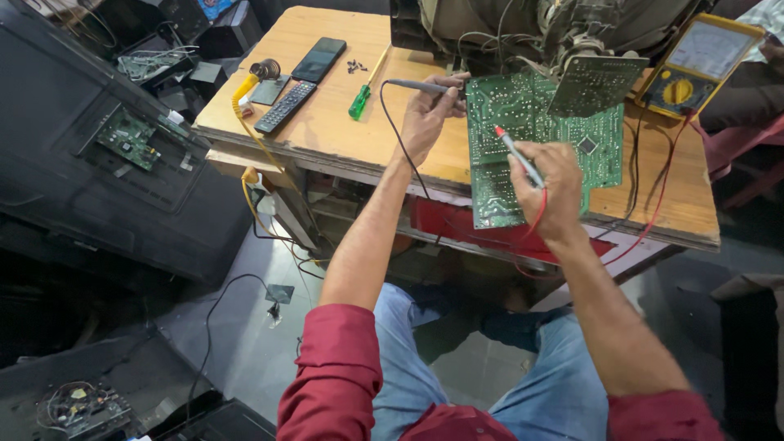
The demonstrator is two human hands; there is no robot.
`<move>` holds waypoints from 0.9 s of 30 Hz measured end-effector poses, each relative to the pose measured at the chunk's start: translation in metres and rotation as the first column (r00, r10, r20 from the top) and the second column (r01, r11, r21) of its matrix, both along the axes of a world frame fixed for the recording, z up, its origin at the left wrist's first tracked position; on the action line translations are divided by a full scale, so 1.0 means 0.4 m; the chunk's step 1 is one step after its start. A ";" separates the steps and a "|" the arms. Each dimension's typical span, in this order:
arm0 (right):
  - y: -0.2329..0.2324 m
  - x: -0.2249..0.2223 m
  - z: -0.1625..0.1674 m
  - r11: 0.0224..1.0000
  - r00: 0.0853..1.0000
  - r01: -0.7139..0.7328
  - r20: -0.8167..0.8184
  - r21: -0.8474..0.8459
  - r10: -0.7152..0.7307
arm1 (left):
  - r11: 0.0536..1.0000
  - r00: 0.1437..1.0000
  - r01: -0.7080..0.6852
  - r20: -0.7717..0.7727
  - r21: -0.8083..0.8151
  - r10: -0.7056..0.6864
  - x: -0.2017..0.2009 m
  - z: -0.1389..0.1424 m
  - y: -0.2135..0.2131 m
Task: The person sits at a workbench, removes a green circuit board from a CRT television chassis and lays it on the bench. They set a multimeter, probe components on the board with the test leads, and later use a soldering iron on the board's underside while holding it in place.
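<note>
Two hands, two probes. Left hand [426, 114] closed around one black-leaded grey probe [416, 85], tip at the 9 o'clock edge of the single large green circuit board [523, 139]. Right hand [555, 186] pinches one red-tipped probe [516, 153] onto the board's centre. Board overhangs the wooden tabletop [327, 122]. One yellow analogue multimeter [694, 65] at 2 o'clock. At 10 o'clock: one green-handled screwdriver [365, 86], one black remote control [285, 106], one black phone [318, 59].

The dark open-backed television chassis [523, 24] is cut off by the top edge. The black probe's [416, 85] tip is hidden behind the left hand [429, 114]. The green circuit board's [523, 122] tracks are too small to tell.
</note>
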State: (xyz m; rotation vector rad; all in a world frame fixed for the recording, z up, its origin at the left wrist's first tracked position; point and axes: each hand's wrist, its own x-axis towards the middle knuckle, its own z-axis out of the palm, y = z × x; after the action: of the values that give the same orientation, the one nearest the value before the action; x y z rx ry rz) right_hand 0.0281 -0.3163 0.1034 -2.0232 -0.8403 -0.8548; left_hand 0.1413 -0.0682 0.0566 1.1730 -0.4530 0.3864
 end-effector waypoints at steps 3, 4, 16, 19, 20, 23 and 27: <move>0.007 -0.006 -0.003 0.999 0.999 -0.040 -0.011 -0.007 0.040 | 1.000 1.000 0.011 0.011 -0.002 -0.011 -0.002 0.000 0.000; 0.009 -0.006 -0.004 0.999 0.998 -0.052 -0.018 -0.008 0.052 | 1.000 1.000 0.013 0.015 -0.001 -0.013 -0.003 0.000 0.000; 0.024 -0.005 -0.013 0.998 0.998 -0.062 -0.018 -0.003 0.062 | 1.000 1.000 -0.004 0.027 0.012 0.004 0.000 0.000 0.001; 0.026 -0.004 -0.012 0.998 0.998 -0.055 -0.018 -0.013 0.055 | 1.000 1.000 -0.004 0.026 0.011 0.004 -0.002 -0.001 0.002; 0.027 -0.004 -0.012 0.999 0.998 -0.053 -0.015 -0.014 0.053 | 1.000 1.000 -0.005 0.025 0.011 0.004 -0.001 -0.001 0.002; 0.029 -0.005 -0.010 0.999 0.999 -0.046 -0.008 -0.016 0.046 | 1.000 1.000 0.010 0.012 -0.004 -0.010 0.001 -0.002 0.002; 0.034 -0.010 -0.007 0.998 0.998 -0.054 -0.027 -0.005 0.054 | 1.000 1.000 0.013 0.015 -0.001 -0.013 0.001 -0.004 0.002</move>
State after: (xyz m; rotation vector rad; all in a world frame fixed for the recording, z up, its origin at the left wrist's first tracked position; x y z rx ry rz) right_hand 0.0241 -0.3028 0.1008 -2.0037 -0.8799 -0.7938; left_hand 0.1418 -0.0672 0.0550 1.1666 -0.4730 0.3839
